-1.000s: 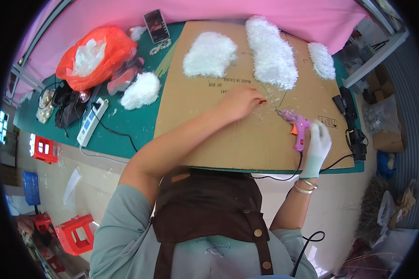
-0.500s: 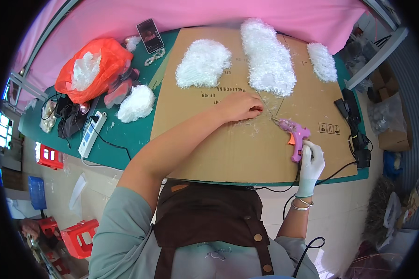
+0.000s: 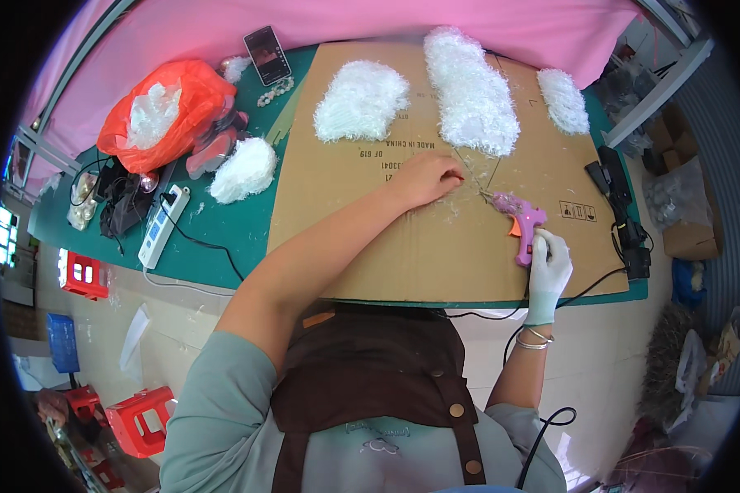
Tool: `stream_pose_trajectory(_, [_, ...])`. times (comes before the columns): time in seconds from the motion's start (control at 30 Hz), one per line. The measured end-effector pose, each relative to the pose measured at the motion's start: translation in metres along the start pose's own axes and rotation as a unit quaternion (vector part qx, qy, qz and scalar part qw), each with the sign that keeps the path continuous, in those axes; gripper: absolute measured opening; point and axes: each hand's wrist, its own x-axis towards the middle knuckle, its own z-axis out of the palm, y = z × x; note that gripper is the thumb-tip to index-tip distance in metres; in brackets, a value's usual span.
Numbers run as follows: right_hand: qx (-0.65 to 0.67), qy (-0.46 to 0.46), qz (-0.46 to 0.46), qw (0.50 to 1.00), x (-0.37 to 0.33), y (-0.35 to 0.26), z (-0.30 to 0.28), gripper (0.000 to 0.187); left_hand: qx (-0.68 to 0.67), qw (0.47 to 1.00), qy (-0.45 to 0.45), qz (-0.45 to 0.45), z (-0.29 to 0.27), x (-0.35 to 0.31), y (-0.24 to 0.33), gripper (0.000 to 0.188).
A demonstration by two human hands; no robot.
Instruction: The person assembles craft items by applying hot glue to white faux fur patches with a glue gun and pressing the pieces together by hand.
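My bare left hand (image 3: 429,177) rests on the brown cardboard sheet (image 3: 370,263), its fingers curled in; whatever they may hold is hidden. Small white shreds (image 3: 460,193) are scattered beside its fingertips. To its right a purple hot glue gun (image 3: 520,220) with an orange trigger points its nozzle toward that hand. My white-gloved right hand (image 3: 550,264) is closed at the lower end of the gun's handle. Beyond the hands lie three fluffy white pieces: a rounded one (image 3: 361,102), a long one (image 3: 475,94) and a small narrow one (image 3: 563,101).
On the green table (image 3: 205,255) to the left are a red plastic bag (image 3: 191,94), a white fluffy bundle (image 3: 243,170), a power strip (image 3: 164,226) and a phone (image 3: 267,56). A black device with cables (image 3: 629,218) lies at the right edge. Red stools (image 3: 140,423) stand on the floor.
The whole view has shifted slightly, so the table sits a little higher in it. Both hands and the glue gun keep nearly the same places on the cardboard.
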Motion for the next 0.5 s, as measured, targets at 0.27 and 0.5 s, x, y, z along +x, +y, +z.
stream_pose_trajectory(0.27, [0.012,0.015,0.012,1.0,-0.007,0.009,-0.008,0.021,0.039,0.984,0.145,-0.098,-0.104,-0.12,0.01,0.021])
stream_pose_trajectory(0.5, [0.104,0.007,0.089,0.991,-0.001,0.023,-0.012,0.031,0.144,0.875,0.363,-0.287,-0.262,-0.292,-0.061,0.015])
